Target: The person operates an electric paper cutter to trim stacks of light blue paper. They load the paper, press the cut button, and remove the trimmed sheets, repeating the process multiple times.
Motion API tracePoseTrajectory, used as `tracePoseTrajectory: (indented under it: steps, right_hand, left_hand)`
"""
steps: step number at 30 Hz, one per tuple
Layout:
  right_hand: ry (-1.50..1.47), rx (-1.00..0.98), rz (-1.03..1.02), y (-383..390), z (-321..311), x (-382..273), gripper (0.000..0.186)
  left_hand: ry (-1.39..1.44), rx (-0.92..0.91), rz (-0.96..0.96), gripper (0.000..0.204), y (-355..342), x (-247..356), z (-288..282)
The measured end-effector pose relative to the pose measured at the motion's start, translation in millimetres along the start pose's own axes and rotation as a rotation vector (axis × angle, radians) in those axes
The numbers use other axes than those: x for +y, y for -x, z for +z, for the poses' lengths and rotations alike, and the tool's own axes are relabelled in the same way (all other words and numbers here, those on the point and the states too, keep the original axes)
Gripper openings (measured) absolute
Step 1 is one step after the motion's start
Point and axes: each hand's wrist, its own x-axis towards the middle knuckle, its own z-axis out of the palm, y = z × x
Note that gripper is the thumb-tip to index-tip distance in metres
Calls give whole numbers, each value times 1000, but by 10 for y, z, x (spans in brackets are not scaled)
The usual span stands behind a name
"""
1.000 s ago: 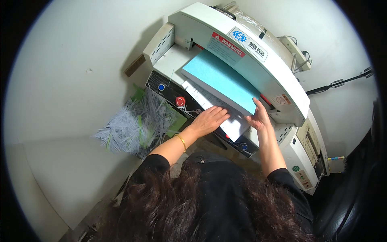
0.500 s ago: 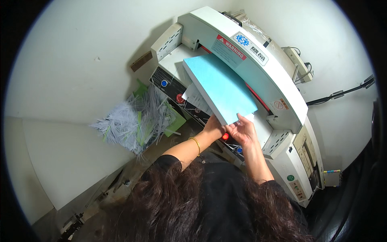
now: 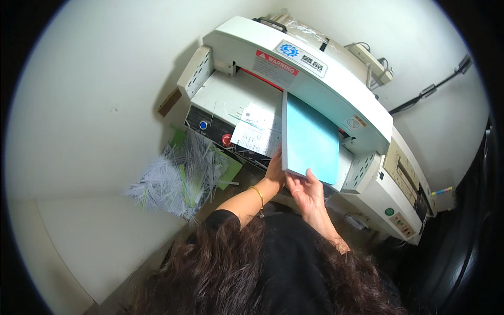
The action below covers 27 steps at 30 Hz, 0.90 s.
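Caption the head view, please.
Right hand holds a rectangular blue-topped paper stack, left hand against it, at a white machine.

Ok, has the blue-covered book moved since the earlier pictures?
Yes. Judged against the fixed red button, the blue-covered book has shifted right and turned: its left edge now sits farther from that button.

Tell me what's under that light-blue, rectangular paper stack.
The right hand has fingers partly tucked under the near edge of the light-blue stack; whatever lies farther underneath is covered.
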Motion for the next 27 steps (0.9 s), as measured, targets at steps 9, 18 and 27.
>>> tracePoseTrajectory:
  steps: [9,18,27]
  right_hand:
    - [145,57,-42,-653,615,532,27]
    - [7,87,-192,-1273,929,350,28]
    - [76,40,-273,-1482,818,505,37]
  left_hand:
    - [-124,620,-501,17,-106,128,1006]
    - [182,148,262,51,-105,-112,35]
    - [91,-34,188,37,-457,-154,11]
